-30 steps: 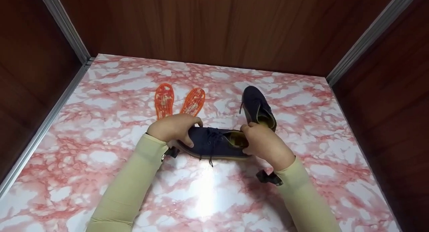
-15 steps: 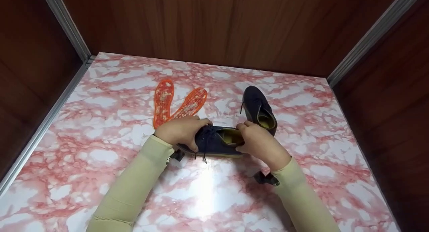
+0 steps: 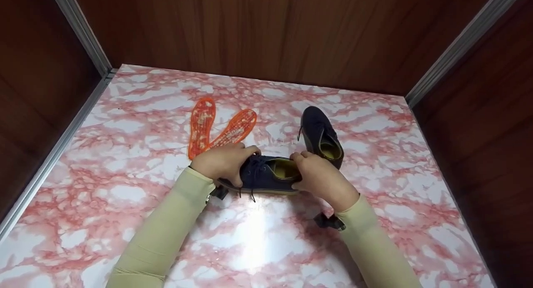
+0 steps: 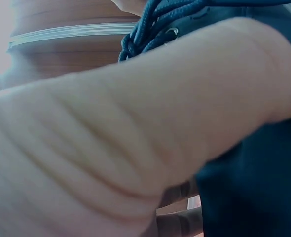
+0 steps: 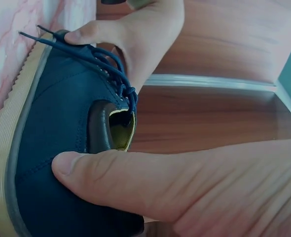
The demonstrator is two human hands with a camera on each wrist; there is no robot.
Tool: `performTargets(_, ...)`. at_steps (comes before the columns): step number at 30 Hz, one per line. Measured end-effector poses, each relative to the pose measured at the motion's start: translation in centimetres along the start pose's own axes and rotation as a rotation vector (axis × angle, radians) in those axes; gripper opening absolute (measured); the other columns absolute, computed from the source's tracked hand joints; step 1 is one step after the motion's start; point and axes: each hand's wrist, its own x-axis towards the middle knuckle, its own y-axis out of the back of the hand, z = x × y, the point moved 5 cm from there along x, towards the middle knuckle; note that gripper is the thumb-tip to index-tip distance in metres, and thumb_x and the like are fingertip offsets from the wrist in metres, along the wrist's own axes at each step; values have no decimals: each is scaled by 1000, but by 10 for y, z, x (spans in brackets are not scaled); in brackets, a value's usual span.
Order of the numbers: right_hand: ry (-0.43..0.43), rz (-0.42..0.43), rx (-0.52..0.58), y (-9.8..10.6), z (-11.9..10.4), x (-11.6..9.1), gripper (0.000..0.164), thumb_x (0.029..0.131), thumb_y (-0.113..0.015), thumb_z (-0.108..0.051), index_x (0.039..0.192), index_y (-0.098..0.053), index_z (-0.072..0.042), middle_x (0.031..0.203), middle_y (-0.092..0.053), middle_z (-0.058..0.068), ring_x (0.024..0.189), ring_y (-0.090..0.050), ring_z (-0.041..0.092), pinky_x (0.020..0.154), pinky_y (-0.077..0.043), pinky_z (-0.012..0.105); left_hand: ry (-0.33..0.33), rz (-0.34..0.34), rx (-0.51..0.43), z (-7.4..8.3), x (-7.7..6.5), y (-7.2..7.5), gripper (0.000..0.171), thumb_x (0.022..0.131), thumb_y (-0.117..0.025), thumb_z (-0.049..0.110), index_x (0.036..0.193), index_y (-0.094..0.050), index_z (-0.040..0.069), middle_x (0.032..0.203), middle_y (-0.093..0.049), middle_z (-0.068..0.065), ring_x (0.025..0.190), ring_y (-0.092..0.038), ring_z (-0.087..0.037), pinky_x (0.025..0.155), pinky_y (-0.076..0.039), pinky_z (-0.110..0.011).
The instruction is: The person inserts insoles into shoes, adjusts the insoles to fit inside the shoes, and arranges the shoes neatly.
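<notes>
A dark navy lace-up shoe (image 3: 266,177) lies crosswise in front of me, its toe to the left and its yellowish lining showing. My left hand (image 3: 220,163) grips it over the toe, thumb on the near side. Around the heel, my right hand (image 3: 322,177) holds it with the thumb on the near side too. In the right wrist view the thumb presses the blue side of the shoe (image 5: 61,113) above a ribbed cream sole. The left wrist view is mostly filled by the left hand (image 4: 185,98), with the laces (image 4: 150,24) above.
A matching navy shoe (image 3: 316,130) stands behind the right hand, toe pointing away. Two orange insoles, one upright (image 3: 202,121) and one slanted (image 3: 239,125), lie behind the left hand. Dark wood panels (image 3: 258,34) wall in the pink-and-white marbled surface (image 3: 158,229).
The held shoe has shifted slightly left between my hands, and the left hand now covers more of its toe. The insoles' near ends have come together in a V.
</notes>
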Motion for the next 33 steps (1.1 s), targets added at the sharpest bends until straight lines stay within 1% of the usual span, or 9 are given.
performTargets(6, 24, 17, -10, 0, 0, 0, 64, 85, -97, -19, 137, -65, -1, 119, -69, 15, 107, -71, 31, 97, -61, 48, -16, -5, -1, 0, 0, 0, 99, 74, -100, 20, 160, -49, 21, 134, -69, -17, 118, -68, -32, 102, -58, -50)
performTargets(11, 31, 28, -8, -1, 1, 0, 62, 84, -97, -19, 134, -66, -1, 121, -69, 14, 109, -71, 31, 99, -61, 47, -19, -29, -136, -9, 0, 7, 86, 87, -93, 45, 159, -54, 18, 147, -68, -14, 136, -65, -34, 115, -52, -54)
performTargets(13, 30, 30, -5, 0, 0, 0, 62, 84, -97, -19, 134, -66, -1, 121, -68, 14, 109, -71, 31, 99, -61, 47, -16, -2, -189, -17, -1, 13, 77, 95, -83, 53, 157, -56, 17, 152, -66, -13, 141, -62, -33, 119, -49, -55)
performTargets(15, 31, 32, -9, 1, 0, 0, 62, 84, -97, -20, 133, -65, -1, 120, -68, 14, 107, -71, 31, 98, -61, 47, -4, 58, -195, -27, -2, 21, 68, 100, -76, 55, 153, -60, 15, 150, -68, -13, 141, -63, -33, 117, -50, -56)
performTargets(17, 32, 29, -13, 1, 0, 0, 62, 84, -97, -20, 133, -65, 0, 120, -67, 14, 106, -71, 31, 98, -61, 47, 28, 140, -157, -41, -4, 29, 57, 106, -70, 50, 149, -64, 13, 145, -70, -15, 137, -66, -34, 115, -52, -56)
performTargets(21, 32, 17, -21, 1, -1, 1, 62, 85, -97, -20, 134, -64, 0, 120, -67, 15, 105, -71, 30, 97, -61, 47, 185, 258, -47, -73, -12, 40, 43, 110, -66, 40, 141, -70, 10, 143, -71, -16, 130, -69, -37, 110, -54, -59)
performTargets(25, 31, 12, -24, 0, -2, 0, 63, 85, -96, -21, 135, -64, 0, 120, -67, 15, 106, -71, 31, 97, -61, 47, 305, 269, -3, -100, -15, 39, 39, 112, -63, 32, 140, -71, 6, 143, -72, -19, 131, -68, -42, 111, -53, -63)
performTargets(28, 30, 12, -24, -1, -2, 0, 63, 86, -96, -20, 136, -64, 0, 120, -67, 16, 106, -71, 31, 97, -61, 48, 330, 256, 2, -111, -15, 34, 34, 112, -60, 26, 134, -73, 5, 134, -75, -21, 127, -69, -43, 108, -54, -63)
performTargets(33, 35, 21, -33, -3, -1, 1, 63, 86, -96, -19, 136, -64, 0, 121, -67, 16, 106, -71, 31, 97, -62, 48, 374, 256, 9, -120, -17, 30, 29, 112, -59, 24, 123, -77, 3, 125, -74, -22, 118, -71, -43, 102, -55, -62)
